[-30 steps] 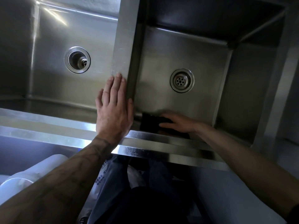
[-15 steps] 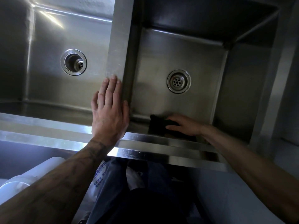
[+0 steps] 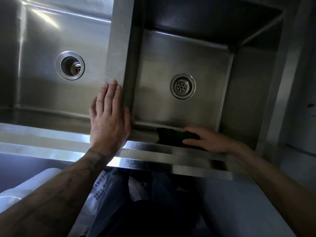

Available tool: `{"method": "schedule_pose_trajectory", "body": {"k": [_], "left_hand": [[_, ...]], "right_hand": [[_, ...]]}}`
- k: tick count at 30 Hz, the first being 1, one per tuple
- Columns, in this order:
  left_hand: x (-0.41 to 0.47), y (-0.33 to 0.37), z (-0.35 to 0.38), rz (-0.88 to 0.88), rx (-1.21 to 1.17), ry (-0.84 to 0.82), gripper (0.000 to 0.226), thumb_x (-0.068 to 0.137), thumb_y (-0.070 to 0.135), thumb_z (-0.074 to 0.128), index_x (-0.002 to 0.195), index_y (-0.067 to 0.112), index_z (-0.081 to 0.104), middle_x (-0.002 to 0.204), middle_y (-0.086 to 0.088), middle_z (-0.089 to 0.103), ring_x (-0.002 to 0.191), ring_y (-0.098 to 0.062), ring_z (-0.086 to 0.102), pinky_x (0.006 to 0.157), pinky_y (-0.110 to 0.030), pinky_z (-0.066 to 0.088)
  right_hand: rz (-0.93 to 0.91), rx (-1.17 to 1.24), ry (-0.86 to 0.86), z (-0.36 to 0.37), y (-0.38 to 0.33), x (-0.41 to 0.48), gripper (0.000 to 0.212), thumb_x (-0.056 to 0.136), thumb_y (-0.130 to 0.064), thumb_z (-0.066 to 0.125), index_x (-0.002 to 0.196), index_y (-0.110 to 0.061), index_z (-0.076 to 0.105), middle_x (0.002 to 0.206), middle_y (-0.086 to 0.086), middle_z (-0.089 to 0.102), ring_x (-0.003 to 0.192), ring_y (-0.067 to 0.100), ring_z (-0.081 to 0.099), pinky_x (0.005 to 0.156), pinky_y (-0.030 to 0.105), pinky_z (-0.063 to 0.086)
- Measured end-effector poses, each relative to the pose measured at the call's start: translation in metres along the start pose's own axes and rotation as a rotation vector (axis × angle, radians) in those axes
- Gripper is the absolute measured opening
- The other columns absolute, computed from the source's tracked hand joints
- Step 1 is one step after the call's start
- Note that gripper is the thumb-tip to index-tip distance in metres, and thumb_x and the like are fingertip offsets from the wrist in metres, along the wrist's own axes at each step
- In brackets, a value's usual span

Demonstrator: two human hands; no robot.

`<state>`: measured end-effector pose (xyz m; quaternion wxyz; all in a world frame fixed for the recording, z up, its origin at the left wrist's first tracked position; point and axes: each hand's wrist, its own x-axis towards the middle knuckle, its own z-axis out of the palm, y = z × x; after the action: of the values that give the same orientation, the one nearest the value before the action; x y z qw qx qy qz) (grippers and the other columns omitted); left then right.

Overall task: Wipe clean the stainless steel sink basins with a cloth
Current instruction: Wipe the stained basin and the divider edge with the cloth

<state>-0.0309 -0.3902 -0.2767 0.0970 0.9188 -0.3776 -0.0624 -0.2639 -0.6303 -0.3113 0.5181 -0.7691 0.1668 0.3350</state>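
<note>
- Two steel basins lie side by side below us: the left basin [image 3: 42, 93] beyond and to the left of our left hand [image 3: 109, 117], and the right basin [image 3: 171, 53] beyond our right hand [image 3: 212, 140].
- Our left hand lies flat and released, with its fingers straight and close together. The palm rests where the front rim [image 3: 162, 152] meets the divider [image 3: 118, 45] between the basins, and the fingertips point away from us along the divider.
- Our right hand reaches down inside the right basin, against its near wall, well to the right of the left hand.
- It grasps the cloth [image 3: 169, 135], a dark bunched piece that sticks out to the left past the fingertips. Part of the cloth shows between the thumb and the fingers.
- The cloth sits low on the near wall, touching the steel about where wall and floor meet, just behind the front rim.
- The right drain [image 3: 183, 86], a round strainer with small holes, lies in the basin floor beyond the right hand and apart from the cloth.
- The left drain [image 3: 70, 65] is an open ring, beyond the left hand and to its left.
- Below the front rim, under our left forearm, hangs a plastic bag [image 3: 100, 187] with blue print too small to read.
</note>
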Motion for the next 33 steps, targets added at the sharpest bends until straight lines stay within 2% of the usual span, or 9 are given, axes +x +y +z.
{"method": "schedule_pose_trajectory", "body": {"k": [5, 12, 14, 17, 20, 23, 26, 29, 33], "left_hand": [[0.0, 0.001, 0.0, -0.016, -0.012, -0.012, 0.064, 0.106, 0.031, 0.045, 0.165, 0.009, 0.029, 0.175, -0.007, 0.024, 0.161, -0.028, 0.022, 0.12, -0.055, 0.031], [0.0, 0.001, -0.001, -0.021, -0.013, -0.024, 0.065, 0.106, 0.032, 0.043, 0.165, 0.008, 0.028, 0.175, -0.007, 0.023, 0.162, -0.028, 0.021, 0.12, -0.056, 0.031], [0.0, 0.001, 0.0, -0.022, -0.018, -0.027, 0.065, 0.106, 0.032, 0.044, 0.165, 0.008, 0.028, 0.175, -0.007, 0.023, 0.162, -0.028, 0.021, 0.121, -0.057, 0.031], [-0.001, 0.0, 0.001, -0.015, -0.004, -0.027, 0.065, 0.107, 0.032, 0.043, 0.165, 0.008, 0.028, 0.175, -0.008, 0.023, 0.162, -0.029, 0.021, 0.12, -0.057, 0.03], [0.0, -0.001, 0.002, -0.022, -0.002, -0.028, 0.065, 0.107, 0.032, 0.043, 0.165, 0.008, 0.028, 0.175, -0.007, 0.022, 0.162, -0.029, 0.021, 0.12, -0.057, 0.03], [-0.001, 0.0, 0.002, -0.024, -0.014, -0.023, 0.065, 0.106, 0.032, 0.043, 0.165, 0.008, 0.028, 0.175, -0.007, 0.022, 0.162, -0.029, 0.021, 0.12, -0.057, 0.03], [-0.001, 0.0, 0.002, -0.019, -0.012, -0.017, 0.065, 0.107, 0.032, 0.043, 0.165, 0.009, 0.027, 0.175, -0.007, 0.022, 0.162, -0.029, 0.021, 0.119, -0.057, 0.031], [-0.001, 0.001, 0.002, -0.022, -0.013, -0.011, 0.065, 0.106, 0.032, 0.043, 0.165, 0.008, 0.028, 0.175, -0.007, 0.023, 0.162, -0.029, 0.022, 0.119, -0.057, 0.032], [0.0, 0.0, 0.002, -0.017, -0.008, -0.01, 0.065, 0.106, 0.032, 0.044, 0.165, 0.008, 0.028, 0.175, -0.007, 0.022, 0.162, -0.029, 0.022, 0.118, -0.057, 0.032]], "right_hand": [[0.134, -0.09, -0.048, -0.003, 0.033, 0.019, 0.022, 0.1, -0.033, 0.061, 0.12, -0.023, 0.062, 0.114, 0.009, 0.062, 0.107, 0.024, 0.06, 0.097, 0.042, 0.048], [0.074, 0.027, -0.021, -0.014, 0.03, -0.027, 0.032, 0.098, -0.039, 0.062, 0.123, -0.019, 0.064, 0.109, -0.01, 0.06, 0.103, 0.005, 0.059, 0.092, 0.015, 0.043], [0.118, -0.009, -0.042, -0.014, 0.04, -0.014, 0.02, 0.099, -0.033, 0.063, 0.116, -0.023, 0.063, 0.11, -0.002, 0.062, 0.102, 0.009, 0.06, 0.09, 0.021, 0.044], [0.222, -0.085, -0.041, -0.011, 0.057, -0.001, 0.027, 0.1, -0.031, 0.062, 0.121, -0.015, 0.064, 0.114, 0.011, 0.064, 0.107, 0.025, 0.061, 0.09, 0.03, 0.046], [0.134, -0.032, 0.004, -0.012, 0.045, -0.024, 0.027, 0.098, -0.04, 0.062, 0.12, -0.024, 0.064, 0.108, 0.0, 0.062, 0.099, 0.011, 0.06, 0.088, 0.019, 0.044], [0.078, 0.055, 0.02, -0.015, 0.038, -0.041, 0.034, 0.094, -0.051, 0.058, 0.118, -0.028, 0.064, 0.104, -0.011, 0.059, 0.098, 0.006, 0.059, 0.09, 0.018, 0.045], [0.192, 0.026, 0.025, -0.013, 0.053, -0.027, 0.021, 0.097, -0.042, 0.062, 0.115, -0.032, 0.064, 0.108, -0.004, 0.062, 0.101, 0.013, 0.061, 0.085, 0.024, 0.044], [0.403, -0.147, 0.015, -0.01, 0.08, -0.008, 0.032, 0.1, -0.035, 0.061, 0.123, -0.012, 0.064, 0.121, 0.013, 0.063, 0.111, 0.028, 0.06, 0.083, 0.027, 0.041], [0.6, -0.241, -0.03, -0.005, 0.09, 0.016, 0.042, 0.101, -0.039, 0.059, 0.131, -0.009, 0.059, 0.135, 0.016, 0.06, 0.12, 0.032, 0.059, 0.094, 0.034, 0.047]]}}
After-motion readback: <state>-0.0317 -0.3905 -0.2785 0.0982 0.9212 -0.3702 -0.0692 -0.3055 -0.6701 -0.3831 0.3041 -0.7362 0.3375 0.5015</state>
